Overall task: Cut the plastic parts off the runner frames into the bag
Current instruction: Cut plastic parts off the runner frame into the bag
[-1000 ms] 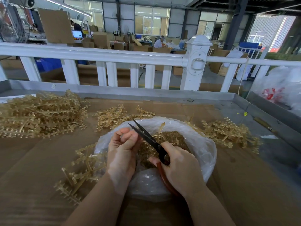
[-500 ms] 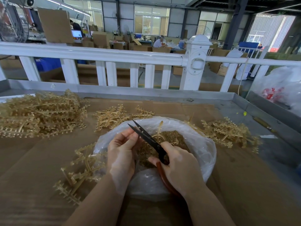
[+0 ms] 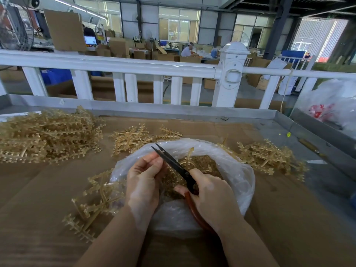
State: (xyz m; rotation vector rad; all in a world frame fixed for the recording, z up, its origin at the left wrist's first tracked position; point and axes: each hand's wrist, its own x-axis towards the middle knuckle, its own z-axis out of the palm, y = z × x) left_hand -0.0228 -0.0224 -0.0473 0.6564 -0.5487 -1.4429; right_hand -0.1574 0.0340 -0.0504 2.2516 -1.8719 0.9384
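Observation:
A clear plastic bag lies open on the cardboard in front of me, with a heap of small tan cut parts inside. My left hand holds a tan runner frame over the bag's mouth; most of the frame is hidden behind my fingers. My right hand grips black-bladed scissors with reddish-brown handles. The blades point up and left, their tips nearly together, and cross just beside my left fingertips.
A big pile of tan runner frames lies at the far left, smaller piles behind the bag and at the right. Stripped frames lie left of the bag. A metal rim and white railing bound the far side.
The scissor blades have drawn closer together. Both hands stay over the bag in almost the same place.

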